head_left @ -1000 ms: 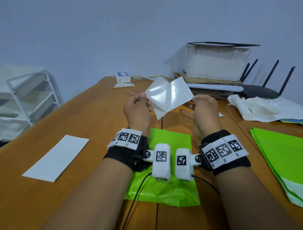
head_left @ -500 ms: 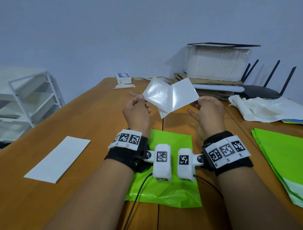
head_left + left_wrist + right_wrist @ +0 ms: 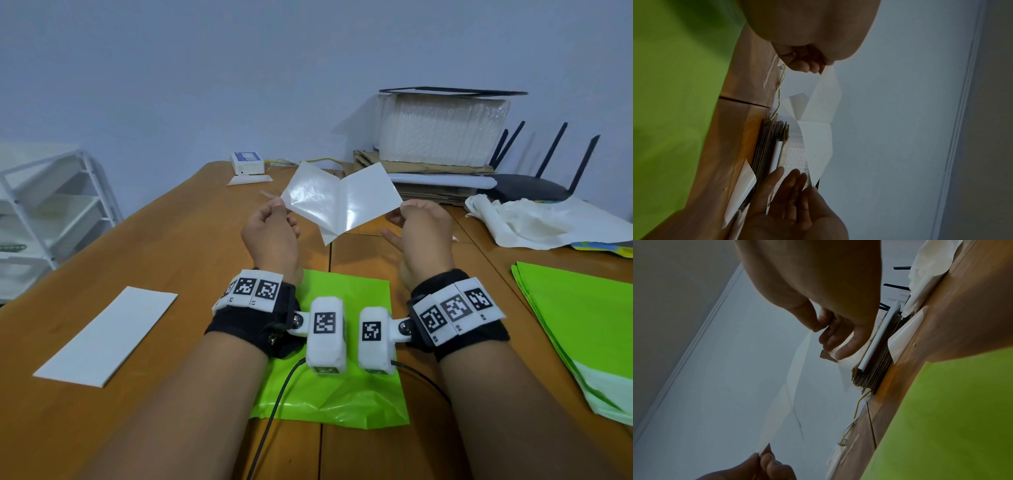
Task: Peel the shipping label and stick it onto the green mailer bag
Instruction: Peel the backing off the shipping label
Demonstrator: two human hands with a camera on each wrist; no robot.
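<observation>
Left hand (image 3: 270,236): raised above the desk (image 3: 164,246), knuckles toward the head camera, fingers (image 3: 801,65) curled and pinching the left corner of the glossy backing sheet (image 3: 313,200).
Right hand (image 3: 423,233): raised at the same height, thumb and forefinger pinching the right corner of the shipping label (image 3: 371,193); other fingers (image 3: 777,181) loosely extended below.
Shipping label: held in the air between both hands, partly peeled, spread with the backing sheet into an open V; the two still joined along the middle and at the lower point.
Green mailer bag (image 3: 342,394): flat on the desk under the wrists, partly covered by the wrist cameras; lower edge wrinkled.
Forearms: parallel, close together, black straps with coded tags on each wrist.
Left of the bag: white rectangular sheet (image 3: 106,337) flat on the desk, well apart.
Right edge: stack of green mailer bags (image 3: 582,318).
Far side: crumpled white paper (image 3: 534,222), black router (image 3: 534,186) with antennas, cardboard pile (image 3: 418,168) carrying a bubble-wrap bundle (image 3: 442,130), small white box (image 3: 247,162).
Far left: white shelf rack (image 3: 51,205) beside the desk.
</observation>
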